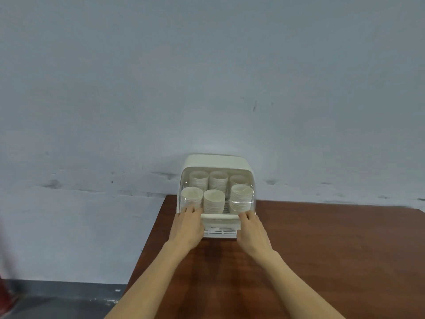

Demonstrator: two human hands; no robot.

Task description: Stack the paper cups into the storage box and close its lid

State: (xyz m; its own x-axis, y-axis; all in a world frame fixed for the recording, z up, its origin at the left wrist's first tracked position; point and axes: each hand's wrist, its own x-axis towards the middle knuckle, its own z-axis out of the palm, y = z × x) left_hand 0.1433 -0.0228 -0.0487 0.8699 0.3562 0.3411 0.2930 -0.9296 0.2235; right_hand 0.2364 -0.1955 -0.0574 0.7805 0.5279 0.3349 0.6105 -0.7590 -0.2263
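Note:
A cream storage box (217, 160) stands at the far edge of a brown wooden table (322, 249), against the wall. Several stacks of white paper cups (213, 201) stand upright inside it, in two rows. Its clear curved lid (249, 192) is down over the cups. My left hand (187, 226) rests with straight fingers on the lid's lower left front edge. My right hand (251, 229) touches the lower right front edge, its fingers laid on the rim. A slotted white base (219, 231) shows between my hands.
A pale blue-grey wall (207, 77) rises directly behind the box. The table's left edge runs diagonally down from the box; a grey floor (57, 302) lies beyond it. Something red and blurred (5, 295) sits at the lower left.

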